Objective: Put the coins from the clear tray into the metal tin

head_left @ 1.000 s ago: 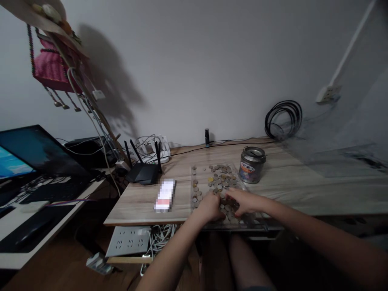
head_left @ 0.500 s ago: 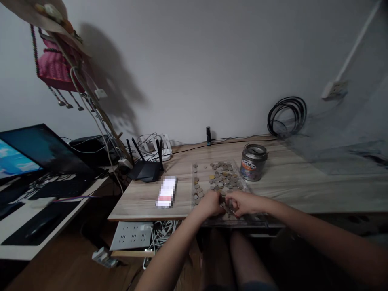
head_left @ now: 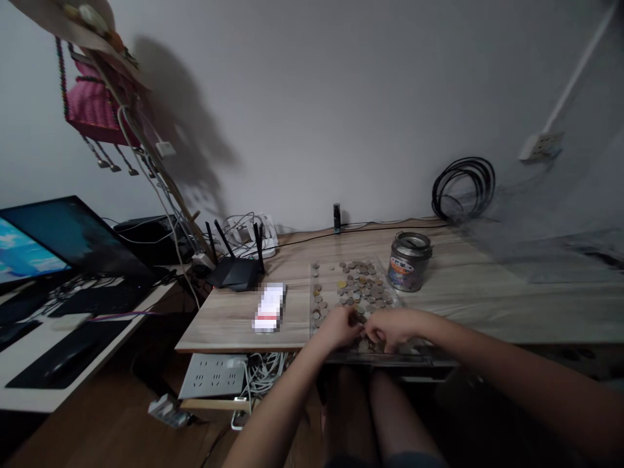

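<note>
The left hand (head_left: 341,327) and the right hand (head_left: 392,327) nearly met, nearer the person than the tin (head_left: 405,282) and to its left. Fingers of both curled inward over the coins (head_left: 363,267); whether either gripped a coin could not be told, since the tips were hidden. The coins, thin round discs, spread left of the tin in overlapping clumps, with a looser column farther left. Most looked dull silver-grey, some brassy, one bright yellow (head_left: 342,285). Beneath them lay a clear, glossy plastic layer (head_left: 329,279). The tin itself was a squat grey metal cylinder, upright, with an orange-and-white label. Pale streaked wood grain covered the bench (head_left: 295,273). Well left of the tin lay a flat phone (head_left: 270,309), its screen lit; behind the tin, rightward, leaned a round coil of black cable (head_left: 490,179).
</note>
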A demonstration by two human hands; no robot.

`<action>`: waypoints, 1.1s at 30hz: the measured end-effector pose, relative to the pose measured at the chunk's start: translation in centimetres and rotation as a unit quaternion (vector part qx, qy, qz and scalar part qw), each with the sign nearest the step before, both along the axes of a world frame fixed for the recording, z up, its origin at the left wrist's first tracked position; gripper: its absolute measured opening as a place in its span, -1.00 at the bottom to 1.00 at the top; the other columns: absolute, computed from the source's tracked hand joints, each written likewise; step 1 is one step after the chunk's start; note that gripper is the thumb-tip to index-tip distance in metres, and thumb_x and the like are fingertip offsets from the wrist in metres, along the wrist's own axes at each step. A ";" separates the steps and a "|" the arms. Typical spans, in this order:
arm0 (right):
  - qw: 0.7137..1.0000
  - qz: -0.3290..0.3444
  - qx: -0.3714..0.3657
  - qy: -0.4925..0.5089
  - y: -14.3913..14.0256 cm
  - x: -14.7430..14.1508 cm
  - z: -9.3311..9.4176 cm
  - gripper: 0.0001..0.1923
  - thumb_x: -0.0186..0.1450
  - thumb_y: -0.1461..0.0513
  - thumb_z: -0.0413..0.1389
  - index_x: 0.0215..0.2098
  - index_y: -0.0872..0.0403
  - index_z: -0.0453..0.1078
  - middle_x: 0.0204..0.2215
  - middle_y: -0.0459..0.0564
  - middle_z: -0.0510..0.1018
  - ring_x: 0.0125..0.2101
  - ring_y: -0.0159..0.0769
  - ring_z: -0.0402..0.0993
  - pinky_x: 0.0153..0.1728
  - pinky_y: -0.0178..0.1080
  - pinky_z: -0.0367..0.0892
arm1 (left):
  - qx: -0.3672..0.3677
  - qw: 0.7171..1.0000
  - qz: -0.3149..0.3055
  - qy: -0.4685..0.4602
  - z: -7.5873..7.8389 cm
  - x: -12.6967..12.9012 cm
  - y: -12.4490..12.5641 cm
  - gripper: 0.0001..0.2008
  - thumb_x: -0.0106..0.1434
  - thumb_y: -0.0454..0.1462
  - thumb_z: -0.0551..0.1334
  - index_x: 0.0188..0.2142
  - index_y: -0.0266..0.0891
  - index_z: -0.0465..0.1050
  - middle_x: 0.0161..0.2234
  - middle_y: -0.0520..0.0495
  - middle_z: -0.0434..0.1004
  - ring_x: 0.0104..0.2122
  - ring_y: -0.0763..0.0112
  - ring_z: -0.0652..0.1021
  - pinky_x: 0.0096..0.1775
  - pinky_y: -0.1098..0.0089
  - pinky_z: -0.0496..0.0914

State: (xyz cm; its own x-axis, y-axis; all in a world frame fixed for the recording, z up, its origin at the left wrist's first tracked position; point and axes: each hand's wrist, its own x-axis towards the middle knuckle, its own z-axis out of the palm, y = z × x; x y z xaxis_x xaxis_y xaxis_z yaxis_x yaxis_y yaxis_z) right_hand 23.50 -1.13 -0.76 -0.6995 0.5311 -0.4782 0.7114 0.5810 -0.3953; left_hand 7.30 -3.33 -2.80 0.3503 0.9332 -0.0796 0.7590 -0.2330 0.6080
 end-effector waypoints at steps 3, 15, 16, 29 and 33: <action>1.000 0.013 -0.007 0.002 0.7 0.3 0.0 -0.87 -0.18 0.34 0.20 -0.58 0.09 0.44 -0.72 -0.24 0.28 -0.68 -0.51 0.11 -0.60 -0.39 0.02 | 0.000 0.990 0.080 -0.112 0.2 0.4 0.3 -0.86 0.11 -0.32 0.15 -0.33 -0.29 0.44 -0.36 -0.06 0.50 -0.35 0.43 0.45 -0.23 0.43 0.33; 0.971 -0.080 0.108 0.198 2.5 -0.3 2.9 -0.64 0.20 0.13 -0.05 -0.56 0.16 0.47 -0.65 -0.06 0.43 -0.58 -0.39 0.31 -0.51 -0.35 0.16 | -0.363 0.577 0.209 -0.701 0.6 2.3 0.1 -0.76 0.23 -0.39 -0.07 -0.41 -0.35 0.35 -0.40 -0.10 0.46 -0.38 0.49 0.51 -0.18 0.42 0.41; 0.961 -0.095 0.134 0.221 3.0 0.2 3.0 -0.64 0.20 0.12 -0.05 -0.54 0.15 0.48 -0.59 -0.03 0.48 -0.53 -0.36 0.35 -0.47 -0.34 0.19 | -0.364 0.572 0.209 -0.705 0.5 2.2 0.0 -0.79 0.20 -0.42 -0.04 -0.39 -0.36 0.36 -0.37 -0.12 0.46 -0.35 0.48 0.52 -0.17 0.42 0.42; 0.763 -0.473 0.435 0.075 9.7 8.7 7.6 -0.74 0.15 0.11 0.07 -0.35 0.07 0.52 -0.33 0.10 0.57 -0.32 -0.17 0.43 -0.43 -0.26 0.19 | -0.313 0.601 0.246 -0.693 0.2 2.5 -0.5 -0.89 0.15 -0.53 0.10 -0.35 -0.39 0.31 -0.38 -0.16 0.51 -0.42 0.50 0.56 -0.43 0.59 0.46; 0.851 -0.318 0.379 0.176 4.5 3.2 5.2 -0.67 0.23 0.13 -0.05 -0.22 0.02 0.51 -0.27 0.05 0.58 -0.30 -0.22 0.44 -0.36 -0.27 0.24 | -0.305 0.616 0.235 -0.687 0.0 2.6 -0.4 -0.92 0.16 -0.51 0.12 -0.41 -0.37 0.31 -0.38 -0.18 0.52 -0.43 0.50 0.56 -0.44 0.60 0.43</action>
State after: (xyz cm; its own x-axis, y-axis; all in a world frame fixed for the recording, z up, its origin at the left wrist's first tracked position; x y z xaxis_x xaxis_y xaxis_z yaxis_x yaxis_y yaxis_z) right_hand 26.66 3.37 4.48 -0.1833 0.9183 0.3509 0.8924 0.3052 -0.3325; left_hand 9.90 -3.76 -2.82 0.1815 0.9004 -0.3954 -0.6738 0.4067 0.6169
